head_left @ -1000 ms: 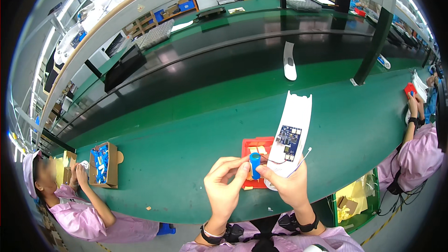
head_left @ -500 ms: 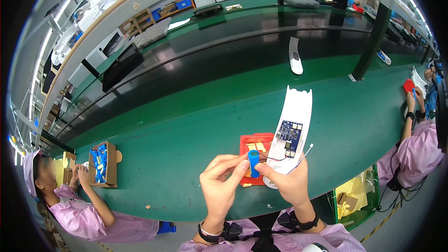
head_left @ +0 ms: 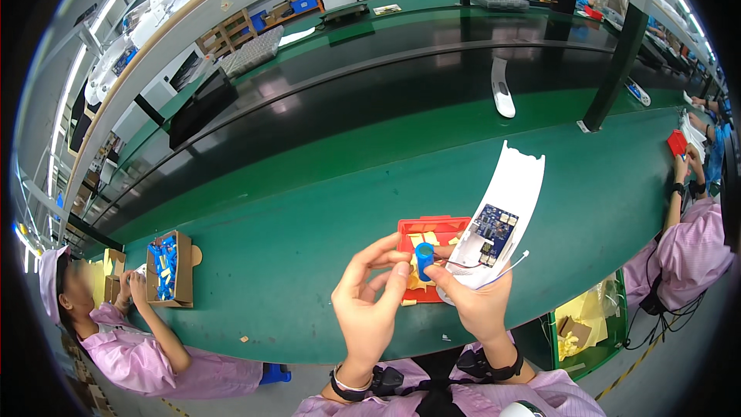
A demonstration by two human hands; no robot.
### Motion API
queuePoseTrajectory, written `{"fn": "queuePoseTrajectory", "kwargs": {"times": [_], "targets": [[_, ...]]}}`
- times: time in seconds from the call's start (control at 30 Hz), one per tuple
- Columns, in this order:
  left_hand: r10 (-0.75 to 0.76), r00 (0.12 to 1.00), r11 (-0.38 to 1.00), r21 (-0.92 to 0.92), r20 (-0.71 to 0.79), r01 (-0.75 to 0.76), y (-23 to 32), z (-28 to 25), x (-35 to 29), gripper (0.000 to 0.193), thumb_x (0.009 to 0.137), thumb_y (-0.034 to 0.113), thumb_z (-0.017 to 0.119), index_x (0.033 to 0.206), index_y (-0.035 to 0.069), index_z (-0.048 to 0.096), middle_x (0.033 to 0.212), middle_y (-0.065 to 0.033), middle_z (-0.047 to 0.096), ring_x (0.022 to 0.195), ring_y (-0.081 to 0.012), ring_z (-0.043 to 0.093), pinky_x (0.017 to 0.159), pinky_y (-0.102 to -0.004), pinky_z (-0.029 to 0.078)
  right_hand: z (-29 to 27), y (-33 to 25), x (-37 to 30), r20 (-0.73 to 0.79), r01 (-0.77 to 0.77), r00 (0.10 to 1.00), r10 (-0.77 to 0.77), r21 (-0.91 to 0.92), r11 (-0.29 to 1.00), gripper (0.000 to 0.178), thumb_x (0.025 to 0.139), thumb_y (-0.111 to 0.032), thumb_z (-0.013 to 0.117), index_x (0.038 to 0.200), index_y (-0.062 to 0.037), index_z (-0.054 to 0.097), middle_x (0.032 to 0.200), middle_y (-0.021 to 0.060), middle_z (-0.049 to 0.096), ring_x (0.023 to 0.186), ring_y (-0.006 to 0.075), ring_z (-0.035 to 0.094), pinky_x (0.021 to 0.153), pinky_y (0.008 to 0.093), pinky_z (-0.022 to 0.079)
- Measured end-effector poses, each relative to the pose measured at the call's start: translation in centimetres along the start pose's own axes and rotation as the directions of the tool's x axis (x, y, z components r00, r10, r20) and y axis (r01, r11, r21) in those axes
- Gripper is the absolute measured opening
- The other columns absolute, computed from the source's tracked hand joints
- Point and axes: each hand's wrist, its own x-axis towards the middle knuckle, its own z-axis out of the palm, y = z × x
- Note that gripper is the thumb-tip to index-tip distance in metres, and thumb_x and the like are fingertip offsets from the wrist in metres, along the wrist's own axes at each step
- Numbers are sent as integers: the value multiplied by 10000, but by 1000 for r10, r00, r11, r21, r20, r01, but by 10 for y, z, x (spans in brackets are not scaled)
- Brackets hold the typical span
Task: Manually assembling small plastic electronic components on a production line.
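Note:
A blue cylindrical battery (head_left: 424,264) stands between my hands, tilted slightly, its round end facing up. My left hand (head_left: 369,293) is closed in a loose pinch at the battery's left side. From the right, the thumb and a fingertip of my right hand (head_left: 480,307) grip it. A long white curved plastic housing (head_left: 519,177) lies against my right hand, its lower end partly hidden by the fingers. Inside it sits a blue circuit board (head_left: 495,233). Dark wires run from the board toward the battery, and a thin white lead with a small connector (head_left: 526,253) sticks out.
Beneath my hands is a red tray (head_left: 434,225) with yellow pieces. A cardboard box (head_left: 183,272) of blue cells stands left, near a co-worker (head_left: 147,340). Another white housing (head_left: 503,99) lies beyond. A green bin (head_left: 624,316) is at lower right, near another co-worker (head_left: 687,243).
The white housing has shifted right and tilted more, uncovering more of the red tray. The battery has moved slightly right, its top tipping toward me. The far white housing has slid right.

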Motion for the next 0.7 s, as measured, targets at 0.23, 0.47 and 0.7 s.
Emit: {"fn": "queuePoseTrajectory", "kwargs": {"times": [0.23, 0.47, 0.7], "targets": [[137, 991, 980, 146, -12, -134, 1, 6, -1, 322, 802, -99, 621, 1062, -2, 459, 925, -97, 591, 894, -137, 598, 762, -258, 501, -3, 3, -4, 91, 16, 996, -11, -62, 998, 504, 787, 134, 660, 1214, 60, 402, 1105, 205, 633, 1061, 258, 628, 900, 357, 540], [95, 994, 993, 69, 56, -99, -10, 1, 2, 255, 834, -83, 583, 994, 33, 422, 932, -81, 567, 838, -120, 563, 747, -256, 482, -11, -2, 0, 146, 52, 989, -35, -113, 992, 482, 780, 127, 667, 1197, 74, 433, 1099, 207, 635, 1004, 244, 649, 855, 343, 551], [-257, 952, 880, -366, 167, 302, -30, 1, 11, 138, 914, 10, 471, 1049, 34, 482, 992, -49, 535, 786, -93, 481, 723, -237, 420, -11, 15, 7, -116, -2, 993, 26, 202, 979, 508, 787, 74, 684, 1230, 26, 438, 973, 134, 631, 777, 183, 653, 689, 291, 548]]}}
